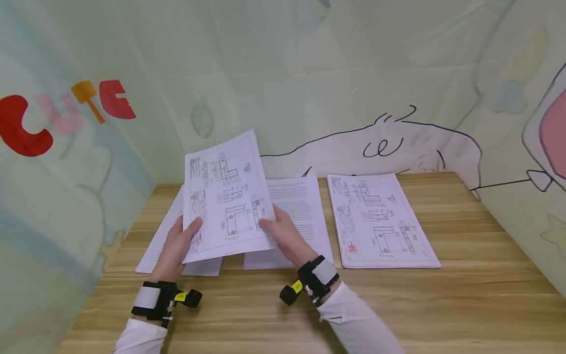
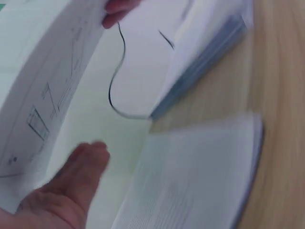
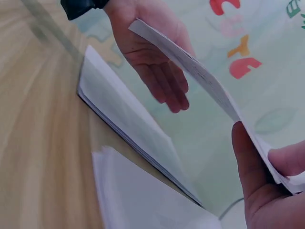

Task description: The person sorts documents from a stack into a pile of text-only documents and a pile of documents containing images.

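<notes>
A thin stack of papers (image 1: 230, 196) printed with technical drawings is held up, tilted, over the table. My right hand (image 1: 289, 236) pinches its right edge, thumb on the drawing side and fingers behind; the right wrist view shows this grip (image 3: 262, 186) closely. At the opposite edge is my left hand (image 1: 174, 243), its thumb lying over the drawing side. Seen in the right wrist view, the fingers of that left hand (image 3: 164, 86) are straight and spread away from the back of the papers, whose edge lies near the base of the thumb.
Two stacks of text pages, one at left (image 1: 161, 241) and one in the middle (image 1: 302, 206), lie partly behind the raised papers. At right lies a stack of drawing sheets (image 1: 384, 221). The wooden table (image 1: 247, 314) meets a printed curtain (image 1: 309, 88) behind.
</notes>
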Demonstrator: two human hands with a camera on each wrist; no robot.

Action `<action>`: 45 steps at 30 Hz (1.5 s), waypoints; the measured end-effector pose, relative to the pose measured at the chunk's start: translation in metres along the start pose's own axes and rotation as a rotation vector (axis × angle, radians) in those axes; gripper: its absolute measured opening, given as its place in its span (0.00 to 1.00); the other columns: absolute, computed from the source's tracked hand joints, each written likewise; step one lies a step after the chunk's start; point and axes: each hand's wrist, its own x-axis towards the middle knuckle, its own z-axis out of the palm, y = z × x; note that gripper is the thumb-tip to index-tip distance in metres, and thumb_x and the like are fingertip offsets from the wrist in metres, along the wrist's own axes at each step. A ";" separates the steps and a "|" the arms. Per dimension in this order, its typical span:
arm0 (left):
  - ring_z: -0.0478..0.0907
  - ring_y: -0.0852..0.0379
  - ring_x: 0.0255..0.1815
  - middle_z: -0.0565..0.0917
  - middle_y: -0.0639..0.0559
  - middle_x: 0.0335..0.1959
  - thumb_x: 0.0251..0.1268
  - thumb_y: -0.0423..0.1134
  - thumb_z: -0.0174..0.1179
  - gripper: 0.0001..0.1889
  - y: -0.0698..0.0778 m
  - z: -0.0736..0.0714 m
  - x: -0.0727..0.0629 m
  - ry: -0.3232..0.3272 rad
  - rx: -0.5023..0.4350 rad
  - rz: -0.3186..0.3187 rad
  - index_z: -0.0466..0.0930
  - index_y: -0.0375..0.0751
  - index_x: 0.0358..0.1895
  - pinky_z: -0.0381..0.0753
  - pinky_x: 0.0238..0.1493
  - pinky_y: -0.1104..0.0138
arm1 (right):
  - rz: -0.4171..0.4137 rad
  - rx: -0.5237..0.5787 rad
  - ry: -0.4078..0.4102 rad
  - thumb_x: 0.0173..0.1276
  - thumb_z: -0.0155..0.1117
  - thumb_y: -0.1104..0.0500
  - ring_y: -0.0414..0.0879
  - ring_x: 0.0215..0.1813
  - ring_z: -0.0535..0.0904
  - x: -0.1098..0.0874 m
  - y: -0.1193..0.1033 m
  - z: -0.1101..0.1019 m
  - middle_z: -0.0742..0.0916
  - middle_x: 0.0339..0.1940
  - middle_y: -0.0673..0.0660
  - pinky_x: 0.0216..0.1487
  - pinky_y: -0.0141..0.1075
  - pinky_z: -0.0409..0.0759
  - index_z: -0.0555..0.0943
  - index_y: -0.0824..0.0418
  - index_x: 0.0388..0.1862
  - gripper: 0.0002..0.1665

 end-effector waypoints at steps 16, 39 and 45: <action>0.84 0.64 0.51 0.76 0.49 0.65 0.78 0.37 0.47 0.28 0.020 0.089 -0.003 -0.249 -0.256 0.319 0.54 0.57 0.76 0.85 0.48 0.69 | 0.024 -0.192 0.144 0.76 0.54 0.52 0.45 0.47 0.86 -0.031 -0.040 -0.086 0.86 0.55 0.58 0.47 0.35 0.81 0.65 0.48 0.73 0.29; 0.84 0.53 0.50 0.80 0.40 0.61 0.74 0.33 0.47 0.29 0.048 0.245 -0.012 -0.372 0.162 0.358 0.55 0.44 0.76 0.83 0.45 0.66 | 0.108 -0.624 0.385 0.78 0.46 0.59 0.63 0.58 0.74 -0.091 -0.038 -0.224 0.73 0.67 0.75 0.55 0.51 0.75 0.54 0.67 0.78 0.34; 0.84 0.54 0.49 0.83 0.40 0.58 0.71 0.34 0.52 0.31 0.041 0.282 -0.010 -0.344 0.273 0.327 0.56 0.40 0.76 0.82 0.42 0.68 | 0.199 -0.639 0.445 0.77 0.46 0.58 0.64 0.58 0.71 -0.101 -0.029 -0.254 0.70 0.69 0.76 0.55 0.54 0.72 0.54 0.70 0.78 0.35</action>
